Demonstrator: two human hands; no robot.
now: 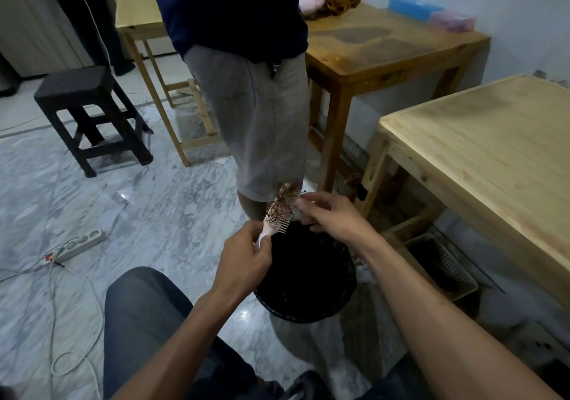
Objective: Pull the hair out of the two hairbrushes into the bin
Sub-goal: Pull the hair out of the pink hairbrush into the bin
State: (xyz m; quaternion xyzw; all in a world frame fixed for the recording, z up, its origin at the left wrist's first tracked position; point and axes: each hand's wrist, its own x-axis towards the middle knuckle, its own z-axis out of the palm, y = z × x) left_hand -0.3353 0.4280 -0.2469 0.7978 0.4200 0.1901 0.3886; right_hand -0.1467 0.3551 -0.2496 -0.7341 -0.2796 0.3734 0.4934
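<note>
A pink hairbrush (279, 216) is held upright and tilted right, above the far rim of a round black bin (305, 276) on the floor. Brown hair (282, 204) is tangled through its bristles. My left hand (245, 259) is closed around the brush's handle. My right hand (331, 214) reaches in from the right, its fingertips pinching at the hair near the brush head. Only one hairbrush is in view.
A person in grey shorts (256, 116) stands just beyond the bin. A light wooden table (493, 159) is on the right, with a white basket (444, 264) under it. Another wooden table (385, 45) stands behind, a black stool (89, 113) at left, a power strip (83, 244) and cables on the marble floor.
</note>
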